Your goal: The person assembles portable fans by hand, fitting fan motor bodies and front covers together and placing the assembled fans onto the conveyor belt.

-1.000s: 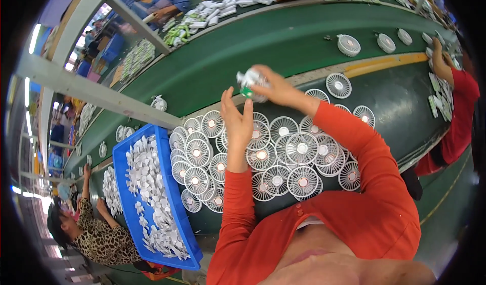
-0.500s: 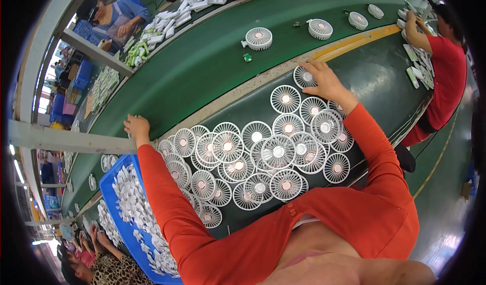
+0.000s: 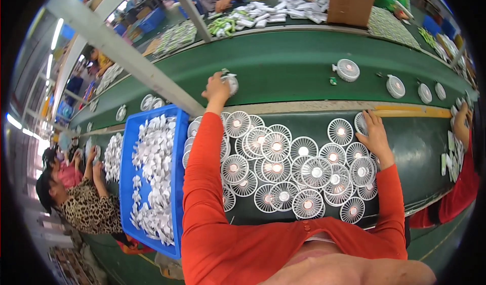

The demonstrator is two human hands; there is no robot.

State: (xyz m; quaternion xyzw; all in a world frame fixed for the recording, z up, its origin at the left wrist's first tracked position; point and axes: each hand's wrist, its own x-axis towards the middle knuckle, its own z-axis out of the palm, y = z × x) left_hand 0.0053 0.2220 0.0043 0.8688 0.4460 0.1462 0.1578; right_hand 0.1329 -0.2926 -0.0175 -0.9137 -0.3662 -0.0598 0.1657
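Observation:
My left hand (image 3: 216, 89) reaches over the green conveyor belt, its fingers closed around a small white fan (image 3: 232, 84) that is partly hidden behind them. At the far right of a crowd of round white fan guards (image 3: 317, 171), my right hand (image 3: 375, 136) has its thumb and fingers on the rim of one fan guard (image 3: 361, 124). The guards lie overlapping on the dark green worktable, several with a copper-coloured centre. My left forearm passes above some of them and covers part of the pile.
A blue bin (image 3: 178, 184) of small white fan blades stands left of the guards. On the belt (image 3: 283, 77) lie more white fans (image 3: 348, 70) with small green boards. A pale metal post (image 3: 126, 50) slants close to my left arm. Co-workers sit left, right and across.
The view has swung to the left. My left hand has gone from the belt's near edge to a white fan, which its fingers now enclose. My right hand stays at the same guard.

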